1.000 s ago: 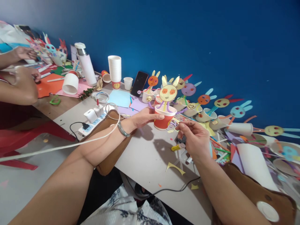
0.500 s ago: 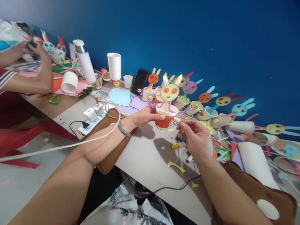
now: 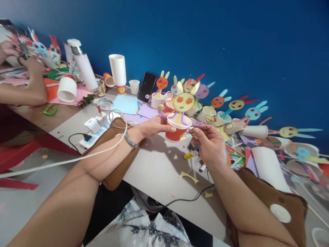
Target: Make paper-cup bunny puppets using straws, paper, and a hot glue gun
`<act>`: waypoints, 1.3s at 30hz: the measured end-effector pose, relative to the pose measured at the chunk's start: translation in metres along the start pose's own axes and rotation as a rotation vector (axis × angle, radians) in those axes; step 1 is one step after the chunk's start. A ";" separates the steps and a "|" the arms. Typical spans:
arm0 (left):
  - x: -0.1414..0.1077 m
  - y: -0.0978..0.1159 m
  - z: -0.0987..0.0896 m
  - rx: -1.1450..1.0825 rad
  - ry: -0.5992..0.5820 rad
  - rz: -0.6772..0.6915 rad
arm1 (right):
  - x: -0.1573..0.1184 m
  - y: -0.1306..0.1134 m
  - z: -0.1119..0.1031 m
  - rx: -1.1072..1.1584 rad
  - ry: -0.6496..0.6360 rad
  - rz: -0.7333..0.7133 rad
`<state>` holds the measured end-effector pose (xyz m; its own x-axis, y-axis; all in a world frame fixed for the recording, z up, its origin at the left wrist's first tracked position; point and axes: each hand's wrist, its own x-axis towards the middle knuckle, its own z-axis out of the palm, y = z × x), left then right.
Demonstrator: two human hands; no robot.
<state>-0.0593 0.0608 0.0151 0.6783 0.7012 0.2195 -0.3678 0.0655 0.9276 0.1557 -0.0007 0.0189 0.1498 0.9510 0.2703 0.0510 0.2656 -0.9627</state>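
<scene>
My left hand (image 3: pixel 156 126) is closed round the left side of a red paper cup (image 3: pixel 174 134) with a white rim, held above the table. From the cup rises a yellow rabbit face (image 3: pixel 183 102) with two pale ears, orange eyes and purple pipe-cleaner arms ending in small heart discs (image 3: pixel 209 120). Just right of the cup, my right hand (image 3: pixel 209 142) is closed in a pinch at thumb and forefinger; a small pale piece seems to show at the fingertips, too small to name.
Similar rabbit cups (image 3: pixel 218 102) line the blue wall. Stacked cups (image 3: pixel 118 73), a phone (image 3: pixel 147 86) and a thermos (image 3: pixel 83 67) stand behind. A power strip (image 3: pixel 88 141) with a looping white cable lies left. Another person's hands (image 3: pixel 33 65) are at far left.
The view has shifted slightly, moving most things leftward in the picture. My right hand's fingertips have come closer to the cup, which my left hand still holds.
</scene>
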 end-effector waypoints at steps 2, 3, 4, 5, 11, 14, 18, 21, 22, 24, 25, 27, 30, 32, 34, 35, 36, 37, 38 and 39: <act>-0.001 0.000 -0.001 0.027 -0.016 -0.026 | 0.001 0.002 -0.001 0.000 -0.011 -0.002; -0.001 -0.001 -0.001 0.036 -0.025 -0.036 | 0.001 0.002 -0.001 -0.001 -0.016 -0.002; -0.001 -0.002 -0.002 0.041 -0.034 -0.040 | 0.001 0.003 -0.001 0.000 -0.021 -0.001; -0.001 -0.002 -0.002 0.044 -0.043 -0.041 | 0.001 0.003 -0.001 0.004 -0.023 -0.001; 0.000 -0.003 -0.002 0.054 -0.074 -0.018 | 0.001 0.001 -0.002 0.015 -0.050 0.044; -0.001 -0.001 -0.002 0.064 -0.082 -0.034 | 0.001 -0.001 -0.002 0.020 -0.060 0.100; -0.001 -0.001 -0.003 0.087 -0.101 -0.048 | 0.001 -0.003 -0.001 0.057 -0.104 0.129; -0.001 -0.002 -0.004 0.099 -0.102 -0.054 | 0.001 -0.004 0.001 0.076 -0.114 0.145; -0.001 -0.003 -0.004 0.098 -0.098 -0.058 | 0.001 -0.004 0.001 0.081 -0.110 0.147; -0.001 -0.003 -0.004 0.094 -0.086 -0.057 | 0.001 -0.005 0.002 0.083 -0.096 0.145; -0.001 -0.002 -0.004 0.091 -0.079 -0.054 | 0.001 -0.006 0.002 0.081 -0.089 0.142; -0.001 -0.001 -0.003 0.082 -0.067 -0.044 | 0.001 -0.006 0.003 0.075 -0.078 0.135; 0.000 0.001 -0.001 0.051 -0.038 -0.021 | 0.001 -0.005 0.003 0.072 -0.065 0.130; 0.001 0.002 -0.001 0.023 0.003 0.009 | 0.001 -0.004 0.003 0.066 -0.065 0.120; 0.002 0.003 -0.002 0.006 0.044 0.033 | 0.001 -0.003 0.002 0.043 -0.076 0.091; 0.002 0.002 -0.002 0.001 0.058 0.040 | 0.000 -0.003 0.002 0.024 -0.080 0.070; 0.003 0.001 -0.003 -0.002 0.068 0.046 | -0.001 -0.003 0.002 -0.003 -0.081 0.046; 0.004 0.000 -0.004 -0.004 0.075 0.050 | -0.002 -0.004 0.001 -0.035 -0.080 0.021; 0.004 -0.001 -0.005 -0.006 0.084 0.056 | -0.003 -0.004 0.001 -0.071 -0.076 -0.006; 0.005 -0.002 -0.005 -0.008 0.092 0.066 | -0.005 -0.004 0.001 -0.109 -0.070 -0.035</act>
<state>-0.0585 0.0681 0.0125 0.5911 0.7664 0.2514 -0.4157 0.0224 0.9092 0.1535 -0.0068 0.0217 0.0775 0.9511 0.2990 0.1626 0.2838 -0.9450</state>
